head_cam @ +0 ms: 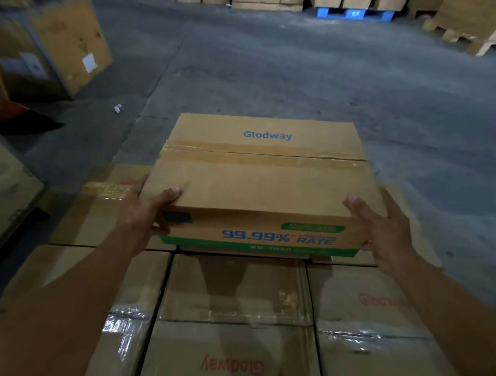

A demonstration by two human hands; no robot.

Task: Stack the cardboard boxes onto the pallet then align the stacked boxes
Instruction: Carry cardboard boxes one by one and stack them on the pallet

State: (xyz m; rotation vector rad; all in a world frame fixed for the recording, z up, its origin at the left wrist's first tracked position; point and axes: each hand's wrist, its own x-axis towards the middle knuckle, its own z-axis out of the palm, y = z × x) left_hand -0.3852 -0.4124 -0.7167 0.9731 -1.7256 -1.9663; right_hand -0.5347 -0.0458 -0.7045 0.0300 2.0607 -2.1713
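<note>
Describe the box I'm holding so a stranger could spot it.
Start at the layer of taped boxes in the foreground, lettered in red. One box is held above their far row by the left hand and right hand. Only it has blue lettering and a green band.

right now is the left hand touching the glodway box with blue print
Touching: the head view shows the left hand gripping the Glodway box, thumb on its top.

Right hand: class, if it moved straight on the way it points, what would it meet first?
Probably the brown cardboard box with blue Glodway print: the right hand grips its right side, angled inward, so it would press into that wall.
</note>
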